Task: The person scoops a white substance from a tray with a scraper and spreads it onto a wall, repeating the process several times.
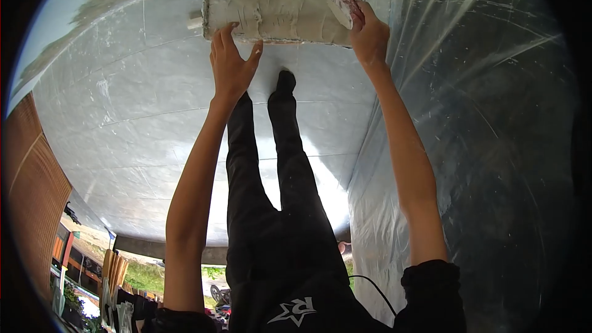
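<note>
A board or tray spread with wet grey-beige plaster-like paste (287,3) lies at the top of the view, its surface streaked and ridged. My left hand (233,65) is at its near left corner, fingers spread apart, fingertips right at the edge and a smear of paste on the thumb tip. In my right hand (371,37) is a small reddish block caked with pale paste (343,11), pinched between thumb and fingers over the right side of the board. The exact kind of block cannot be made out.
Grey sheeting (142,92) covers the floor under my legs. On the right hangs clear plastic film (468,117), creased and spattered with pale specks. A brown ribbed panel (34,191) stands at far left, with grass (145,277) outdoors behind me.
</note>
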Tool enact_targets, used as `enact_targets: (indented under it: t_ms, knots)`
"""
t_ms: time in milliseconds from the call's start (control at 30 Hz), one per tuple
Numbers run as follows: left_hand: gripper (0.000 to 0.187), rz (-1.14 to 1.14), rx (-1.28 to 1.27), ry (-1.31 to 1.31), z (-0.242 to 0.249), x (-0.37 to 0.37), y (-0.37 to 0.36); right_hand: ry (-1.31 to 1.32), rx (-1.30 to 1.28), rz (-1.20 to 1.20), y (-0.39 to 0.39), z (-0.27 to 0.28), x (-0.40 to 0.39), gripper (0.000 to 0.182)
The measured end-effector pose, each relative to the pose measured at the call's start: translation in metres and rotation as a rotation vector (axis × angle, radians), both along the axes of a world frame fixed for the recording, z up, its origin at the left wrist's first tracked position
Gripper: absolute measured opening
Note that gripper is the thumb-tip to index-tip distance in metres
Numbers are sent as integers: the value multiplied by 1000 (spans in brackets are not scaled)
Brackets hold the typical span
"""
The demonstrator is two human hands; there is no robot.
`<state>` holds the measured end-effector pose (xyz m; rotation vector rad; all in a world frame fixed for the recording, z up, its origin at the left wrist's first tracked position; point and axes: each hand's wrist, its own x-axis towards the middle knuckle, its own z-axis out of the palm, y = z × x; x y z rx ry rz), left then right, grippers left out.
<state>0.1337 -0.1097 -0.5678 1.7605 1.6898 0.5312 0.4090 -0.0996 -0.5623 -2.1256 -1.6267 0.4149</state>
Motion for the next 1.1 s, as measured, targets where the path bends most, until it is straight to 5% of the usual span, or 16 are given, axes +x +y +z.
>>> enact_targets:
  t_ms: [267, 1100]
  knots:
    - [70, 52, 119, 48, -46, 5, -8, -81, -10, 41, 2, -25, -7, 21]
    - [81, 149, 148, 76, -48, 17, -7, -62, -157, 255, -9, -15, -15, 18]
